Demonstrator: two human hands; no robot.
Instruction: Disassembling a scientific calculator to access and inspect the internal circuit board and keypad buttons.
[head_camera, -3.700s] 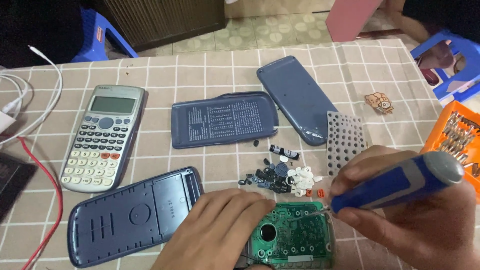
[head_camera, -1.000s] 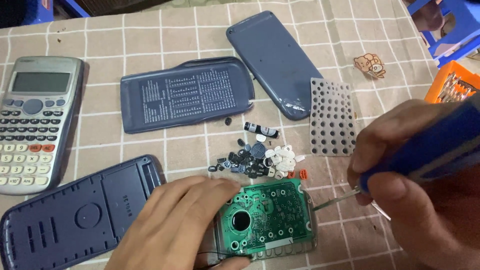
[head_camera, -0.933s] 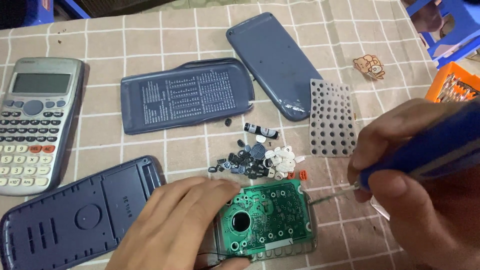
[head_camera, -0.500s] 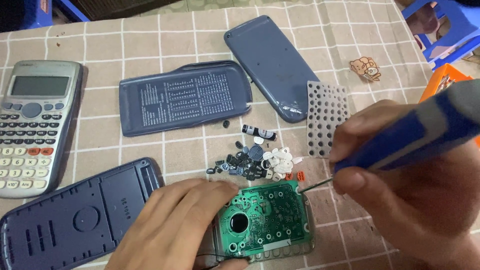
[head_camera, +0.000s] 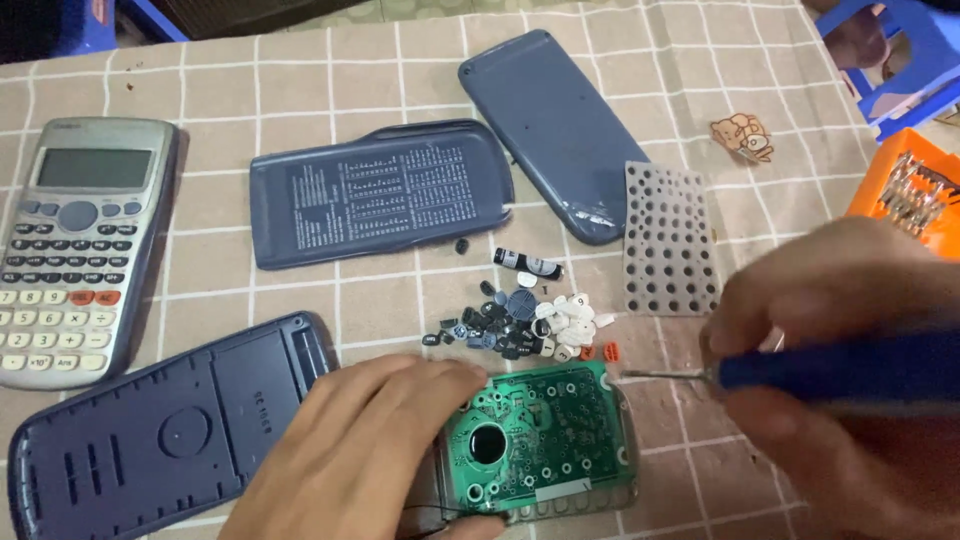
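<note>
Fingers of our right hand (head_camera: 850, 400) clench a blue-handled screwdriver (head_camera: 800, 368), its metal tip hanging just off the upper right corner of the green circuit board (head_camera: 540, 435). Our left hand (head_camera: 370, 450) presses flat on the board's left side — gripping nothing. At twelve o'clock from the board lies a pile of loose keys (head_camera: 525, 325); at ten o'clock, well apart, an intact grey calculator (head_camera: 80, 245).

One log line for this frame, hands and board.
left hand steadies circuit board | right hand holds screwdriver | tip at board's right edge
</note>
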